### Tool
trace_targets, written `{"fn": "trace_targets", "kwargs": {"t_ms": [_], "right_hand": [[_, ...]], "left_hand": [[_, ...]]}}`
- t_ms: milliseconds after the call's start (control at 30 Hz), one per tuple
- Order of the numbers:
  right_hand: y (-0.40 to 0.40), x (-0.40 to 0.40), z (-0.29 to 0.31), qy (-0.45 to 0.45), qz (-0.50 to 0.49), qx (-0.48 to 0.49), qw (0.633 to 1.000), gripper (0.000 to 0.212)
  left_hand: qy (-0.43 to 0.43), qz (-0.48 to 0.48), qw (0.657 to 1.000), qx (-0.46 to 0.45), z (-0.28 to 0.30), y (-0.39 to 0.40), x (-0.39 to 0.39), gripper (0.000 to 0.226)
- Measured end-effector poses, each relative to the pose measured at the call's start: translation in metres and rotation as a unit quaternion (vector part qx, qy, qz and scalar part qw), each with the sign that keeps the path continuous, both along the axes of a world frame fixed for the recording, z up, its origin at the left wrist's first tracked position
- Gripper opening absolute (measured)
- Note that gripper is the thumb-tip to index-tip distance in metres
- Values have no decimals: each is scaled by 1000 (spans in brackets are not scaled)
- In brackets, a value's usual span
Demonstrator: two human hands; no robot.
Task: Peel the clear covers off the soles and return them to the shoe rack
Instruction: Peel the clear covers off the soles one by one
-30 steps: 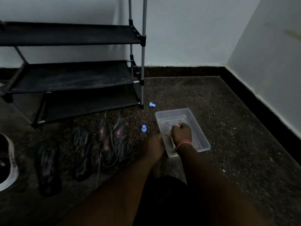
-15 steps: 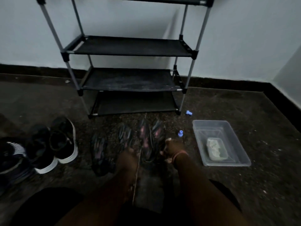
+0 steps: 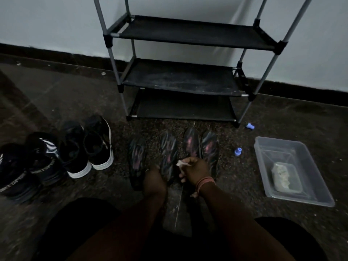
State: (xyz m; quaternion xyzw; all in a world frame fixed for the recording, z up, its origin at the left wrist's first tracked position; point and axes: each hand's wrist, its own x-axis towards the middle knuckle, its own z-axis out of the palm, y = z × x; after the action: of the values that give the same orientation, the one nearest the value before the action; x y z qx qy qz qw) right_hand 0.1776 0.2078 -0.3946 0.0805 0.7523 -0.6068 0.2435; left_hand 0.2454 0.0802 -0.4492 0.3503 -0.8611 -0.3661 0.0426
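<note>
- Soles — four of them, dark with pink patches — lie side by side on the floor (image 3: 56,102) in front of the shoe rack (image 3: 180,80): the far-left sole (image 3: 137,155), the second sole (image 3: 168,151), the third sole (image 3: 191,143) and the far-right sole (image 3: 210,146).
- My left hand (image 3: 153,178) rests at the heel ends of the far-left and second soles; whether its fingers press flat or curl under an edge I cannot tell in this dim light.
- My right hand (image 3: 196,170) is curled, pinching a small pale scrap (image 3: 181,163) just over the heels of the second and third soles; it may be a corner of clear cover, but I cannot be sure.
- Handling, as I judge it: each sole looks thin, light and bendy, so it will flop if lifted by one end. The cover should be slick and clingy — best started at a heel corner while the other hand pins the sole.
- Rack shelves look like soft fabric, so the soles should go on flat.
- Off to the side: a clear plastic tub (image 3: 318,185) on my right, black shoes (image 3: 98,144) on my left.
</note>
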Motion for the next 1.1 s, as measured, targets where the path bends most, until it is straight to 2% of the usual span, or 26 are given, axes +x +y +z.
{"fn": "trace_targets", "kwargs": {"t_ms": [100, 167, 233, 300, 367, 433, 533, 600, 733, 833, 867, 900, 967, 1100], "right_hand": [[-9, 6, -2, -4, 7, -9, 1000, 4], [-9, 11, -1, -3, 6, -7, 1000, 8], [-8, 14, 7, 5, -1, -17, 1000, 10], [-8, 16, 21, 13, -10, -43, 999, 8], [-9, 20, 37, 37, 6, -54, 998, 9], [-9, 26, 52, 85, 45, -37, 995, 10], [-5, 42, 70, 202, 99, 22, 974, 7], [-1, 55, 78, 278, 121, 74, 950, 6], [-1, 85, 88, 426, 162, 172, 873, 10], [-11, 111, 87, 457, 226, 173, 843, 20], [-16, 119, 86, 462, 248, 174, 834, 24], [-22, 125, 84, 466, 271, 174, 824, 28], [-29, 133, 86, 464, 303, 165, 816, 35], [-29, 138, 83, 443, 359, 160, 806, 30]], "left_hand": [[43, 24, 996, 73, -2, 0, 0, 25], [30, 65, 984, 164, 3, -2, -1, 20], [48, 106, 937, 330, 17, -5, 2, 20], [112, 94, 863, 483, 36, -5, 13, 22], [163, 73, 800, 573, 55, -7, 28, 30], [184, 69, 755, 626, 68, -12, 39, 39], [219, 32, 698, 681, 87, -14, 54, 44], [219, 7, 684, 696, 97, -11, 65, 55], [241, -1, 639, 730, 110, -10, 88, 67], [258, 21, 588, 767, 115, -8, 102, 58], [268, 28, 580, 769, 116, -7, 105, 52], [273, 42, 580, 766, 114, -8, 106, 49], [274, 61, 588, 758, 109, -11, 107, 58], [239, 81, 613, 748, 97, -10, 102, 67]]}}
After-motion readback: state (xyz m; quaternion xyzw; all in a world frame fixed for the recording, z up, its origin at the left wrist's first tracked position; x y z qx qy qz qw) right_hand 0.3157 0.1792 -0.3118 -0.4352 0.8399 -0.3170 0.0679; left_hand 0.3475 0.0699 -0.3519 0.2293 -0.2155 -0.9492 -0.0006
